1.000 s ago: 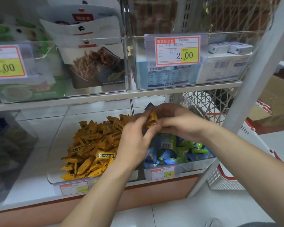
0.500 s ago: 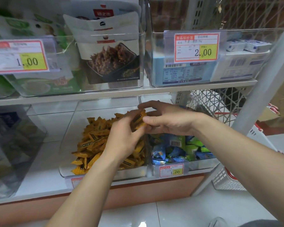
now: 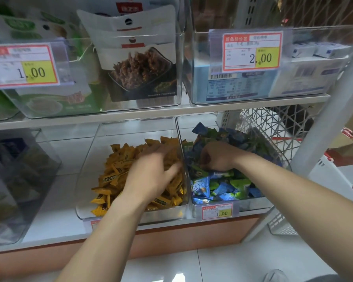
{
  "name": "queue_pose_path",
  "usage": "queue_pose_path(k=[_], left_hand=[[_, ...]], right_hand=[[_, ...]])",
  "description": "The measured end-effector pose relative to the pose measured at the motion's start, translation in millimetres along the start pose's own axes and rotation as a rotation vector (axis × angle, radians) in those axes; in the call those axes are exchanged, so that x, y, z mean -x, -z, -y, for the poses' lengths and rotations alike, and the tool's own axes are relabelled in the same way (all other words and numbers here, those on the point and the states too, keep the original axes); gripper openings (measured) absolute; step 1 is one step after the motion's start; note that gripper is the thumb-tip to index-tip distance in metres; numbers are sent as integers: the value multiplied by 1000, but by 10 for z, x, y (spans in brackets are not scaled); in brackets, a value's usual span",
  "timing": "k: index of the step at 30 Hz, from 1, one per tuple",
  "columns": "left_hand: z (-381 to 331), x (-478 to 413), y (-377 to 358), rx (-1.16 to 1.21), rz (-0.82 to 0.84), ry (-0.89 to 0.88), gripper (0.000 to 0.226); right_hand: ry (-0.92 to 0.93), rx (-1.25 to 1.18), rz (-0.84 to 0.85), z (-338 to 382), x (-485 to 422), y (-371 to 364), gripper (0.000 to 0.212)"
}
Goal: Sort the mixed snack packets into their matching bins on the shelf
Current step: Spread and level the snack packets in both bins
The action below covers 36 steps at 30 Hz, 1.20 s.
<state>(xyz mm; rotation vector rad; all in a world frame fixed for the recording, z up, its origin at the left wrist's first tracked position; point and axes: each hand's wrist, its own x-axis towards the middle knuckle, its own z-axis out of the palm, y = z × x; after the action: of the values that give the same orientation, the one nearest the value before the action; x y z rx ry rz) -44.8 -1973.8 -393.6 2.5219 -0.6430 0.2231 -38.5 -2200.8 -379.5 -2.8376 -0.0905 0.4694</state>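
Yellow packets fill one bin; blue and green packets another.

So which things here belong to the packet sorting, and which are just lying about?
Job: left hand, right hand, yellow packets, blue-green packets, left bin, right bin.
Lying about: pouches, boxes, price tags, basket.
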Motion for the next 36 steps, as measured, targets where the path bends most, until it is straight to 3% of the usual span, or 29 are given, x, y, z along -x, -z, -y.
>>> queue_pose_path(k=[3, 8, 12, 16, 18, 20, 22, 26, 30, 36], left_hand=[[-82, 15, -47, 50, 13, -58, 43], [-178, -13, -90, 62, -63, -86, 41], [-343, -61, -102, 122, -138, -114, 54], [-492, -83, -66, 361, -198, -155, 37], [-373, -88, -12, 258, -220, -48, 32], [-152, -70, 28, 41, -149, 121, 34], [22, -46, 59, -20, -92, 249, 38], [-9, -53, -23, 44, -130, 157, 55], [-117, -47, -217, -40, 48, 154, 82], [-68, -54, -290, -39, 46, 138, 85]], right_hand=[[39, -31, -32, -9, 21, 37, 11], [81, -187, -357, -72, 213, 159, 24], [134, -571, -581, 23, 479, 223, 16], [231, -1016, -561, 165, 719, 240, 14], [199, -944, -585, 75, 814, 233, 13], [78, -714, -665, -126, 861, 197, 17], [-21, -544, -641, -284, 854, 143, 19], [39, -438, -455, -253, 467, 77, 32], [131, -324, -314, -94, -230, 85, 40], [100, -167, -133, -81, -1045, -46, 42]])
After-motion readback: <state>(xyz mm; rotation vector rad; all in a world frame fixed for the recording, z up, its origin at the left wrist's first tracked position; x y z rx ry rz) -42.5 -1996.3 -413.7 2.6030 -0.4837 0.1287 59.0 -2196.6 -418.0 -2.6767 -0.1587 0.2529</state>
